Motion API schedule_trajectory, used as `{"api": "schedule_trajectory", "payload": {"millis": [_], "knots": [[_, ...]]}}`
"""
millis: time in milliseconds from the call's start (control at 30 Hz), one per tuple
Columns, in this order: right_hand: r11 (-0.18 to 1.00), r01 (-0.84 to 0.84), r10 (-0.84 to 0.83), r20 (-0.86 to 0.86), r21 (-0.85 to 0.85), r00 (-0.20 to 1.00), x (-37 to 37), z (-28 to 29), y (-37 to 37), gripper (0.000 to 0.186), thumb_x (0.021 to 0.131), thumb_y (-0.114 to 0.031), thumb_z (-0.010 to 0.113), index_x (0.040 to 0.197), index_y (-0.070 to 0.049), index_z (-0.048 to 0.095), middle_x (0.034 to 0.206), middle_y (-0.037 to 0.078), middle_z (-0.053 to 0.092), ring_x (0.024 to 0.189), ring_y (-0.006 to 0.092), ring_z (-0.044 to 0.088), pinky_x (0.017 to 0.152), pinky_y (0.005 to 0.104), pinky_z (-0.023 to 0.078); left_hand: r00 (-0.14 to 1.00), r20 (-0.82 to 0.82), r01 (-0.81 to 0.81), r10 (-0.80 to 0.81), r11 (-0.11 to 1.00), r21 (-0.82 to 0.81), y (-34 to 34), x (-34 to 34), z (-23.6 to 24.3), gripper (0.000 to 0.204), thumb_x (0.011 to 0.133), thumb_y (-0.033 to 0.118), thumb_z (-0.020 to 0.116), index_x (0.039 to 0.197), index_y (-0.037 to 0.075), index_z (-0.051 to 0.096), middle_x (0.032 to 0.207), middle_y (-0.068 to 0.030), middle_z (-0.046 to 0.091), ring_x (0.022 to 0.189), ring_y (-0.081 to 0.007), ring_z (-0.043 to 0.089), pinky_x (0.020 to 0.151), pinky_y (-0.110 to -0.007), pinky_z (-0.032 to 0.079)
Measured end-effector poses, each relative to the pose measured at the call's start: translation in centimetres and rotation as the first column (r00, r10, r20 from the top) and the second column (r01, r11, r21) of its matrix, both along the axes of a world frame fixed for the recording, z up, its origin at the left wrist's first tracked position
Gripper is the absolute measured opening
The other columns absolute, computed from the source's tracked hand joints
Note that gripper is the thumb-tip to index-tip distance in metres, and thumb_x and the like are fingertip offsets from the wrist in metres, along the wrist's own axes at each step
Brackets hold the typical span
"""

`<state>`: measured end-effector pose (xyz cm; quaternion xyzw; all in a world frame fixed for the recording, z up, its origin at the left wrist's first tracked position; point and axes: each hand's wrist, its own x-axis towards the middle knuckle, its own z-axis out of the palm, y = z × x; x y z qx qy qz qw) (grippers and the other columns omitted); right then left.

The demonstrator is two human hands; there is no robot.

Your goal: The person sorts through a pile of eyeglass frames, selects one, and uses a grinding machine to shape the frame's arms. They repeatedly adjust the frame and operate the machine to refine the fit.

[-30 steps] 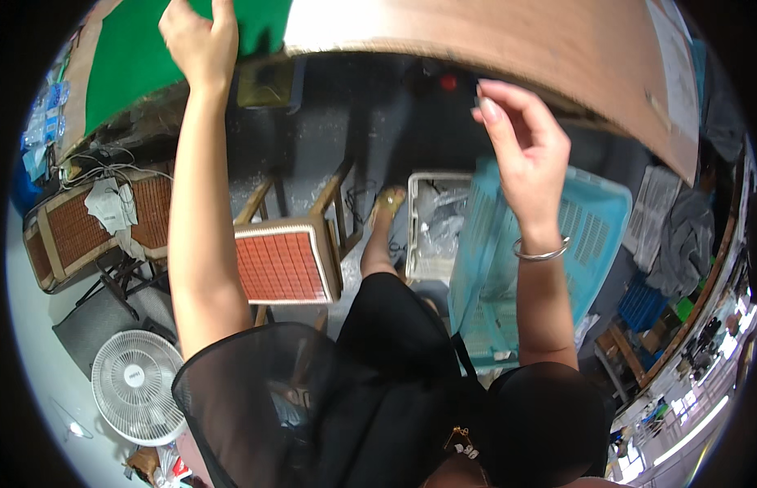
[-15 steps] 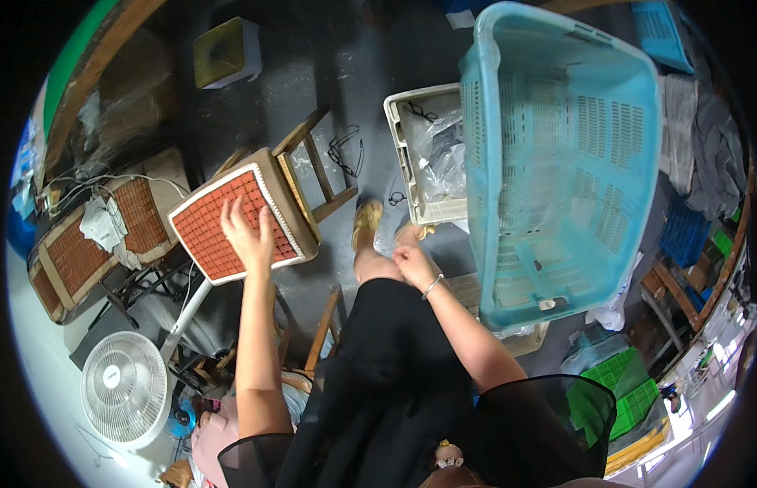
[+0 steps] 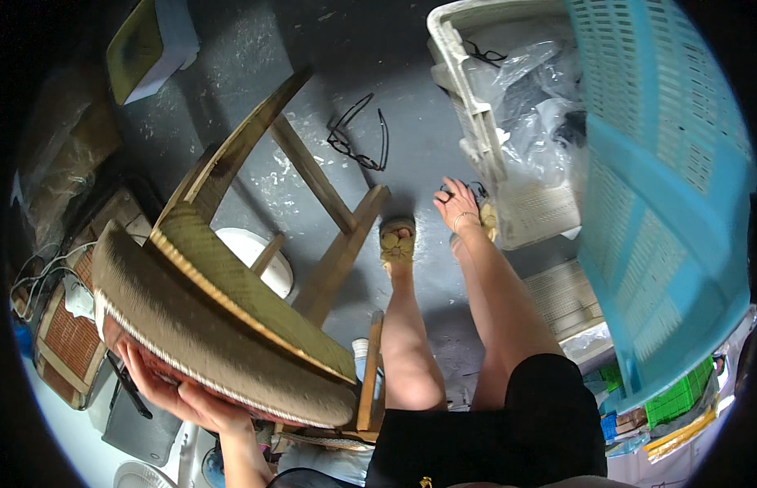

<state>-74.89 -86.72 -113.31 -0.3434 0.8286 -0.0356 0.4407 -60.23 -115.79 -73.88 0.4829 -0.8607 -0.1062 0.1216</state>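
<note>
My left hand (image 3: 179, 394) grips the red woven, padded seat (image 3: 220, 346) of a tilted wooden stool at the lower left. Low beside my right foot, my right hand (image 3: 458, 203) is open over a small black object (image 3: 474, 190), apparently glasses, its bent fingers apart and touching it; most of that object is hidden. Another pair of black-framed glasses (image 3: 382, 138) lies on the grey floor between the stool's legs (image 3: 313, 175) and a grey plastic crate (image 3: 460, 89) that holds clear bags (image 3: 533, 130) and a dark frame.
A large teal basket (image 3: 663, 211) stands at the right above green crates (image 3: 679, 390). At the left are cane-seated chairs (image 3: 69, 342), cables and a white fan (image 3: 139, 476). A yellow-topped box (image 3: 143, 49) sits at the upper left, and a white round base (image 3: 277, 272) lies behind the stool.
I have bent lower. My left hand has taken hold of the stool seat, which is now tilted. My right hand has moved down from by my leg to the floor near my foot.
</note>
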Motion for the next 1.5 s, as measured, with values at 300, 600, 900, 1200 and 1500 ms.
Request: {"api": "schedule_trajectory", "payload": {"millis": [300,600,900,1200,1500], "knots": [[0.962,0.259,-0.231,0.251,-0.084,0.940,3.1,-1.8,-14.7,0.035,0.083,-0.029,0.049,0.112,-0.012,0.039,0.079,0.017,0.061,0.073,0.0371,0.059,0.066,0.0439,0.046,0.996,-0.086,0.023,-0.019,0.999,0.046,0.1,0.5,-1.2,0.067,0.086,0.046,0.028,0.130,-0.004,0.019,0.135,-0.0206,0.022,0.125,-0.0325,0.024,0.103,-0.046,0.019],[0.915,0.362,-0.373,0.034,0.175,0.927,1.9,-0.9,-16.2,0.020,0.081,-0.022,0.049,0.090,-0.005,0.054,0.082,0.015,0.063,0.079,0.0318,0.061,0.068,0.0399,0.049,0.993,0.021,0.117,-0.117,0.993,-0.027,-1.0,-0.9,-0.6,0.063,0.086,0.045,0.028,0.128,-0.002,0.024,0.134,-0.0214,0.022,0.124,-0.0349,0.024,0.101,-0.048,0.020],[0.853,0.489,-0.474,0.120,-0.182,0.872,1.2,28.0,-5.7,0.033,0.082,-0.037,0.047,0.078,-0.004,0.053,0.080,0.019,0.053,0.073,0.0368,0.054,0.063,0.0450,0.044,0.983,0.144,0.123,-0.112,0.990,-0.068,0.1,-0.5,2.1,0.053,0.085,0.031,0.041,0.126,-0.001,0.033,0.133,-0.0227,0.024,0.124,-0.0375,0.020,0.101,-0.047,0.015],[0.978,0.062,-0.033,0.145,-0.200,0.989,-5.0,57.6,-0.6,0.027,0.079,-0.023,0.045,0.089,-0.002,0.058,0.089,0.021,0.057,0.083,0.0356,0.057,0.075,0.0430,0.045,0.855,0.337,-0.163,0.395,-0.414,0.896,19.6,-11.5,20.0,0.067,0.074,0.057,0.055,0.122,0.023,0.022,0.120,-0.0124,0.036,0.112,-0.0336,0.038,0.081,-0.068,0.029],[0.811,0.065,-0.055,0.036,-0.582,0.998,-8.0,69.2,-4.4,0.028,0.077,-0.016,0.051,0.103,-0.008,0.052,0.097,0.014,0.052,0.085,0.0288,0.056,0.075,0.0375,0.045,0.649,-0.341,0.255,0.680,0.228,0.940,16.3,-16.4,25.5,0.024,0.090,0.027,0.043,0.096,0.005,0.049,0.082,-0.0044,0.054,0.073,-0.0138,0.051,0.065,-0.029,0.044]]}}
